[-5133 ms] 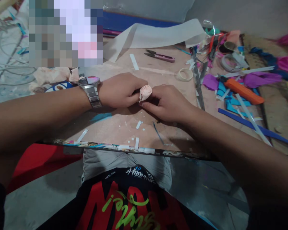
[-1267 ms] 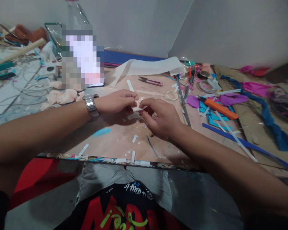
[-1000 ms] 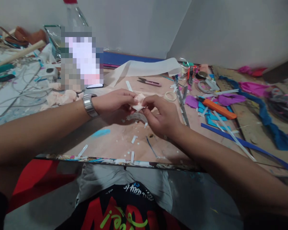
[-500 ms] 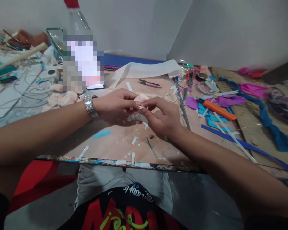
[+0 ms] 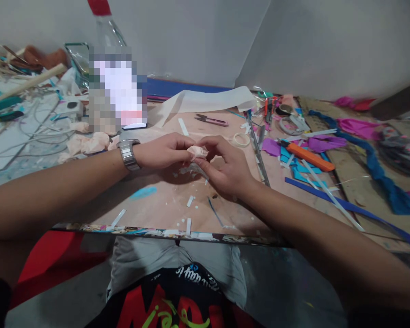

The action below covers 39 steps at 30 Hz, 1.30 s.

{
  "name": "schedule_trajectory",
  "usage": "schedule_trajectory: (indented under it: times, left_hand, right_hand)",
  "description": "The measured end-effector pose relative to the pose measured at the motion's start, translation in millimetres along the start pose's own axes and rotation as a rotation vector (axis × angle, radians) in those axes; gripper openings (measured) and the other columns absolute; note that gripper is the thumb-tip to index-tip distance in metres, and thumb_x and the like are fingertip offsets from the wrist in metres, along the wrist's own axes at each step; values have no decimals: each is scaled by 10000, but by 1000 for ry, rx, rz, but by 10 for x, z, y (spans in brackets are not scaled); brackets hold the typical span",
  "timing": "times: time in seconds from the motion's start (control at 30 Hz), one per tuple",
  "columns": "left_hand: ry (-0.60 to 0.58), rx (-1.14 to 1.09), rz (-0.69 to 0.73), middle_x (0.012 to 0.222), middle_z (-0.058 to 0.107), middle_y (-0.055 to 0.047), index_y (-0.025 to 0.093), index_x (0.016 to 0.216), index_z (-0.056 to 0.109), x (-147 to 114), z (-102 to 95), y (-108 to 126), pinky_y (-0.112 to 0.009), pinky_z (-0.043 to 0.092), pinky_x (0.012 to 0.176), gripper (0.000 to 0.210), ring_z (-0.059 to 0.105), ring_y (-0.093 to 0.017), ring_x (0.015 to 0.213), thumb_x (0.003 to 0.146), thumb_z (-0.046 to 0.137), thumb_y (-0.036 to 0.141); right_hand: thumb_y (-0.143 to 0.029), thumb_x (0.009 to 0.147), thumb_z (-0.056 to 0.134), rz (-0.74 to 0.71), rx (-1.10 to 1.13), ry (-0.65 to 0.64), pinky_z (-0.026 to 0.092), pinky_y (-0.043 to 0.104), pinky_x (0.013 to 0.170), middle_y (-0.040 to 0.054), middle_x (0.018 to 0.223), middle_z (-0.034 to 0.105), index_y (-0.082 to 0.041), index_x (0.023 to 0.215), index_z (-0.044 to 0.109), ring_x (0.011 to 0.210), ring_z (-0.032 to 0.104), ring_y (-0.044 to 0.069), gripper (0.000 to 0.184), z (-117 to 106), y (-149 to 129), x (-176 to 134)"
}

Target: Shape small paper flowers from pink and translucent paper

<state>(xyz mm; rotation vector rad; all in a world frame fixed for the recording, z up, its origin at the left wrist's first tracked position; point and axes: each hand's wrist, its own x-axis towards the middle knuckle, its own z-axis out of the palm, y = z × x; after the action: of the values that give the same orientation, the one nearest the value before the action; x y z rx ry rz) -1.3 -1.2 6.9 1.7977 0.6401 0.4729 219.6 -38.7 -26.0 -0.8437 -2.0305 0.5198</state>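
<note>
A small crumpled piece of pale pink paper or cloth [image 5: 197, 151] is held above the worktable [image 5: 164, 207]. My left hand [image 5: 166, 151], with a metal watch [image 5: 129, 155] at its wrist, pinches it from the left side. From the right, my right hand [image 5: 227, 165] grips it between thumb and fingers. Under the hands lies a clear, whitish smear or film, partly hidden. Thread snips [image 5: 212, 120] and a roll of tape [image 5: 241, 139] rest just beyond. More crumpled pale pink pieces [image 5: 89, 143] lie behind my left wrist.
A phone with a blurred screen [image 5: 123, 91] leans against a bottle [image 5: 107, 29]. An orange cutter [image 5: 309, 156], purple and blue scraps, and a blue strip [image 5: 372, 155] lie at right. Pliers [image 5: 5, 111] and cables clutter the left. White paper [image 5: 205, 100] lies at the back.
The pale pink piece has turned in my fingers and shows more of its rounded, folded side. My right fingers have shifted up around its right edge. The view has moved slightly.
</note>
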Motion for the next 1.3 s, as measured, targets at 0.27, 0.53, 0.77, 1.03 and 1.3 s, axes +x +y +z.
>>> schedule_trajectory:
  times: [0.27,0.53,0.77,1.03,1.3]
  left_hand:
    - [56,83,75,768,649,-18,151,837,636,10,12,8,-217,445,601,415,574,-113,672,867,798,532]
    - [223,8,127,738,604,10,155,820,597,19,30,-40,-203,431,581,376,537,-85,640,876,806,462]
    - [175,-47,99,686,604,14,164,811,591,10,54,-16,-204,422,535,426,536,-83,584,890,787,534]
    - [211,-68,104,711,617,8,153,815,618,12,53,2,-194,441,547,436,545,-77,605,868,818,537]
    - [184,-38,83,726,697,-28,128,857,728,17,28,14,-182,463,548,430,582,-84,615,865,816,549]
  right_hand:
    - [-177,865,727,95,81,29,474,292,673,-31,894,575,-276,1071,539,742,582,144,295,14,53,-14]
    - [-347,923,730,117,145,-3,447,299,678,-36,807,566,-240,903,533,715,549,136,226,-31,-25,20]
    - [-446,971,713,164,178,47,455,297,669,-33,762,583,-234,867,565,694,543,135,279,2,-53,28]
    - [-364,970,720,84,59,122,518,318,750,3,848,726,-218,877,690,752,635,151,176,-10,-69,49]
    - [-343,940,735,97,32,168,523,329,728,-2,825,733,-234,871,700,729,629,158,133,-31,-77,56]
